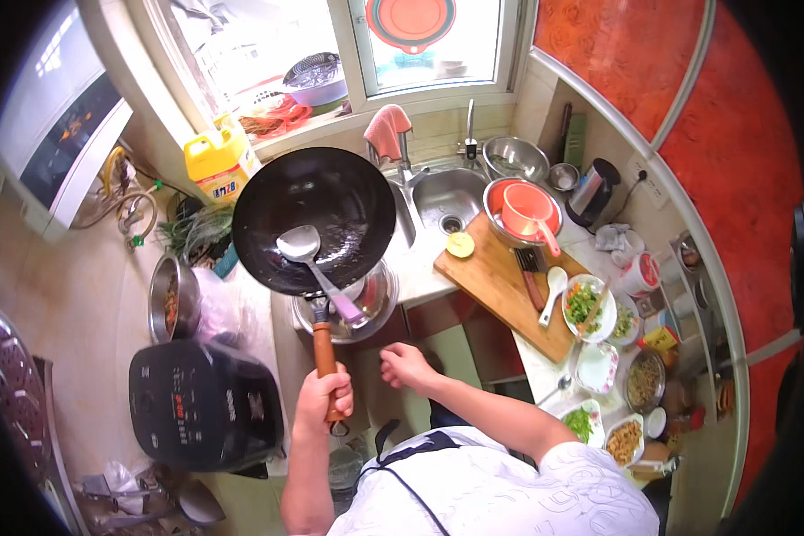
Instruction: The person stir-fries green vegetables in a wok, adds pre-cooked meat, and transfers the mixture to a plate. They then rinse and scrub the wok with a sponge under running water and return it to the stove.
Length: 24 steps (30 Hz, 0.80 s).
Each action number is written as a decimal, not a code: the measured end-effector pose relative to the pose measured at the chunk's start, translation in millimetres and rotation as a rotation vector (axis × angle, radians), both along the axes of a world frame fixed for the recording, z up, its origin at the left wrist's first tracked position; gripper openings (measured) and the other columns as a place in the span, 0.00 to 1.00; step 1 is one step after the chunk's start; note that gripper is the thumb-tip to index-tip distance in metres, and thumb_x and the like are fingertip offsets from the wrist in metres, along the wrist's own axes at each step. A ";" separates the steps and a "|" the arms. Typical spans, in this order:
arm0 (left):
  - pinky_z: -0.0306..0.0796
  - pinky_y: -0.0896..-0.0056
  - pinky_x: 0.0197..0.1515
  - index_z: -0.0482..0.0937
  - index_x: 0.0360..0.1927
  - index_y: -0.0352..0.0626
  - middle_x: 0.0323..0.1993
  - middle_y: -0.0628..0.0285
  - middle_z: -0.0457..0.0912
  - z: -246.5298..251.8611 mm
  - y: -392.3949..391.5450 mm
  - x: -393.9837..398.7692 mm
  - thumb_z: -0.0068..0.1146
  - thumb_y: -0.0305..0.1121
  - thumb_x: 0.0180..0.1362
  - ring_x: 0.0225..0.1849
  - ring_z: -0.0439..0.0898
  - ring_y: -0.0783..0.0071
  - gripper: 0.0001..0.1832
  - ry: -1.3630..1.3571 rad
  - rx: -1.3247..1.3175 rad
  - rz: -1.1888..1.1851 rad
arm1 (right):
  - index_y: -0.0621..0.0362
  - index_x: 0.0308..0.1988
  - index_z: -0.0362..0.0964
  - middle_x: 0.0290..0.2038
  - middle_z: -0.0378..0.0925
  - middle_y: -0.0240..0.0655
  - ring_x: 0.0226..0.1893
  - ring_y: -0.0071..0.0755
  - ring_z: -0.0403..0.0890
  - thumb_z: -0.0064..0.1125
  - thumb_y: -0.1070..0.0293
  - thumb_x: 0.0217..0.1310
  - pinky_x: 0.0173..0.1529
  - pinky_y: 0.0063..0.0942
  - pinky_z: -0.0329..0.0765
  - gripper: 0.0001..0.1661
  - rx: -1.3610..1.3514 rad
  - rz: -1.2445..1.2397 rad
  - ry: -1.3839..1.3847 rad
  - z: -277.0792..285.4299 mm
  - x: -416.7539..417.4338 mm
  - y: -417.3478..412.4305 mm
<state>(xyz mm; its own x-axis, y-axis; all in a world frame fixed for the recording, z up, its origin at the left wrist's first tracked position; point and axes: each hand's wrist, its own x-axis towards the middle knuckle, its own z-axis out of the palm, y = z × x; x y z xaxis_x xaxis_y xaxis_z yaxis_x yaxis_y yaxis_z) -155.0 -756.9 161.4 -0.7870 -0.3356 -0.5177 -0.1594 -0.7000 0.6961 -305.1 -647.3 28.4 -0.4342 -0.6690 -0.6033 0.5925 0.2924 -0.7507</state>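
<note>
My left hand (325, 395) grips the wooden handle (324, 347) of a black wok (355, 181), lifted toward the sink side. Inside the wok lies a metal spatula (299, 244), its purple-ended handle resting over the rim. The wok's inner surface looks wet and shiny. Beneath the wok a round glass lid or bowl (378, 301) is partly hidden. Off to the right of the wok handle, my right hand (407, 367) hangs in the air, loosely curled and holding nothing.
A steel sink (442, 194) with a cloth-draped faucet (402, 151) lies beyond the wok. To the right is a cutting board (489, 288) with a cleaver (530, 271); several food dishes (633, 442) line that counter. On the left stand a black rice cooker (204, 409) and a metal bowl (174, 298).
</note>
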 end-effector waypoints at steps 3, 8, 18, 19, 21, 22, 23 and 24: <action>0.66 0.70 0.14 0.67 0.30 0.43 0.15 0.68 0.65 -9.8 -27.8 -39.6 0.53 0.27 0.55 0.11 0.67 0.77 0.06 0.000 0.030 0.033 | 0.61 0.46 0.70 0.35 0.73 0.36 0.33 0.28 0.77 0.55 0.52 0.65 0.28 0.29 0.77 0.23 0.010 -0.098 -0.033 -39.7 -54.2 -86.3; 0.65 0.70 0.14 0.68 0.32 0.41 0.15 0.67 0.64 -9.4 -51.0 -64.0 0.52 0.26 0.55 0.11 0.66 0.77 0.05 -0.067 0.119 0.125 | 0.66 0.40 0.73 0.30 0.75 0.37 0.29 0.35 0.77 0.59 0.47 0.59 0.32 0.34 0.78 0.28 0.169 0.069 -0.142 -35.0 -72.2 -166.8; 0.66 0.70 0.15 0.70 0.32 0.41 0.16 0.67 0.66 -38.7 -93.6 -101.1 0.51 0.25 0.56 0.12 0.67 0.76 0.03 -0.089 0.272 0.096 | 0.67 0.40 0.71 0.31 0.81 0.44 0.31 0.40 0.82 0.48 0.63 0.65 0.38 0.38 0.75 0.15 0.073 -0.028 0.158 -58.2 -79.5 -180.1; 0.66 0.70 0.15 0.70 0.32 0.41 0.16 0.67 0.66 -40.9 -97.3 -97.7 0.52 0.25 0.56 0.12 0.67 0.76 0.03 -0.100 0.279 0.092 | 0.67 0.38 0.71 0.27 0.80 0.41 0.27 0.35 0.81 0.48 0.64 0.65 0.34 0.35 0.75 0.14 0.039 -0.007 0.117 -35.9 -86.4 -162.5; 0.66 0.70 0.15 0.70 0.32 0.41 0.16 0.67 0.66 -40.5 -103.4 -102.5 0.52 0.25 0.56 0.12 0.67 0.76 0.03 -0.103 0.286 0.081 | 0.66 0.36 0.70 0.26 0.79 0.38 0.28 0.29 0.80 0.48 0.64 0.66 0.33 0.31 0.75 0.14 0.037 0.089 0.254 -11.8 -103.8 -123.6; 0.66 0.69 0.16 0.69 0.30 0.42 0.16 0.67 0.66 -37.0 -104.9 -105.6 0.52 0.26 0.56 0.12 0.67 0.76 0.04 -0.105 0.266 0.074 | 0.65 0.36 0.70 0.27 0.79 0.38 0.28 0.28 0.80 0.50 0.61 0.65 0.33 0.30 0.75 0.15 0.033 0.099 0.249 -14.9 -111.0 -107.7; 0.66 0.70 0.15 0.69 0.30 0.42 0.16 0.68 0.66 -38.4 -108.0 -111.3 0.52 0.26 0.55 0.12 0.67 0.77 0.04 -0.091 0.262 0.057 | 0.64 0.34 0.70 0.26 0.78 0.36 0.28 0.25 0.78 0.57 0.60 0.62 0.33 0.28 0.74 0.16 0.113 0.134 0.308 12.8 -122.3 -94.6; 0.65 0.71 0.15 0.68 0.30 0.43 0.16 0.69 0.65 -39.4 -110.5 -115.1 0.52 0.27 0.55 0.12 0.66 0.78 0.04 -0.083 0.260 0.035 | 0.63 0.34 0.70 0.26 0.77 0.34 0.27 0.24 0.76 0.60 0.60 0.60 0.32 0.27 0.73 0.16 0.109 0.085 0.335 20.2 -130.2 -86.6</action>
